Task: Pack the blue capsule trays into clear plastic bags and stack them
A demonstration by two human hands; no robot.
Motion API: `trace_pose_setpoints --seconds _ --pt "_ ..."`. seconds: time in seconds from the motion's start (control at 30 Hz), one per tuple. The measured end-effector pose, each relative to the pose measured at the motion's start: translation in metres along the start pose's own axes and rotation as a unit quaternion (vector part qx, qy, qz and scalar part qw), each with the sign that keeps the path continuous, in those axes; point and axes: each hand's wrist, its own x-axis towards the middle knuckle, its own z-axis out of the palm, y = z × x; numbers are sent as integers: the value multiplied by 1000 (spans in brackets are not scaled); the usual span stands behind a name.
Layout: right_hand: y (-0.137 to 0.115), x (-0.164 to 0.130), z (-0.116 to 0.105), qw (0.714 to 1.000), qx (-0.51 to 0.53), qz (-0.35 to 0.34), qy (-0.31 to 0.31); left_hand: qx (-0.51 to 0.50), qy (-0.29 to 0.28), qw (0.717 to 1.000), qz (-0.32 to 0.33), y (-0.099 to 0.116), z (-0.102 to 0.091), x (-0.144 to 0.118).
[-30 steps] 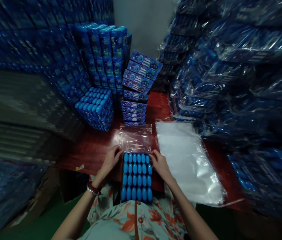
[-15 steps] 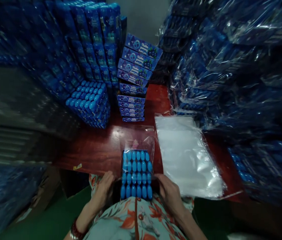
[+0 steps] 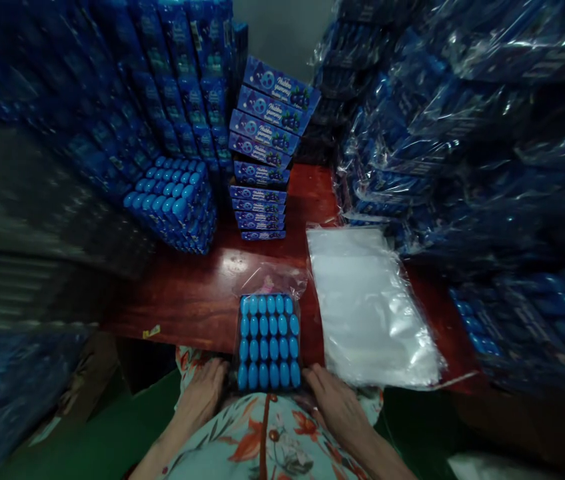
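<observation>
In front of my body is a pack of glossy blue egg-shaped pieces, set in several rows. A clear plastic bag surrounds it, its loose far end crumpled on the table beyond the pack. My left hand is low at the pack's near left side, fingers curled in at the bag's edge. Opposite it, my right hand is at the near right side, fingers bent toward the bag. Both hands seem closed on the bag's near end; the fingertips are partly hidden and dark.
Flat clear bags lie in a pile on the red-brown table to the right. Printed blue boxes form a leaning stack behind. Another blue pack stands left of it. Tall plastic-wrapped stacks rise at the right.
Both hands have moved down toward my body along the pack's sides. The bag now reaches further over the pack, and its far end is more crumpled. The view has shifted slightly.
</observation>
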Motion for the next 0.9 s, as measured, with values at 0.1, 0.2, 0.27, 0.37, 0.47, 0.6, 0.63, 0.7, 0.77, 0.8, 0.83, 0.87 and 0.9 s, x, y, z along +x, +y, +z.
trace_pose_setpoints --seconds 0.1,0.2,0.27,0.37,0.47,0.6,0.63,0.7,0.77,0.8,0.83,0.87,0.9 --pt "0 20 -11 999 9 -32 15 59 -57 995 48 5 -10 20" --pt "5 44 -42 995 63 -70 24 43 -68 992 96 7 -48 38" --pt "12 63 -72 990 92 -79 68 22 -54 991 119 6 -89 51" --pt "22 96 -118 977 88 -66 183 5 50 992 116 3 -160 73" --pt "29 134 -153 945 78 -45 314 40 200 978 45 2 -216 99" --pt "31 185 -169 869 290 9 400 -77 333 939 22 -1 -244 136" --pt "30 197 -168 838 374 31 395 -160 355 921 32 -2 -244 146" --pt "30 216 -163 761 526 75 372 -350 382 855 27 -5 -238 162" --pt "28 228 -159 696 616 101 356 -516 382 767 -2 -7 -228 174" --pt "27 232 -158 675 637 107 357 -578 375 724 -18 -7 -223 178" --pt "25 234 -158 660 648 112 361 -626 366 688 -28 -6 -217 181" --pt "24 235 -157 651 654 116 368 -662 355 660 -33 -5 -212 183" --pt "22 236 -157 643 657 120 375 -687 345 638 -35 -3 -207 184"
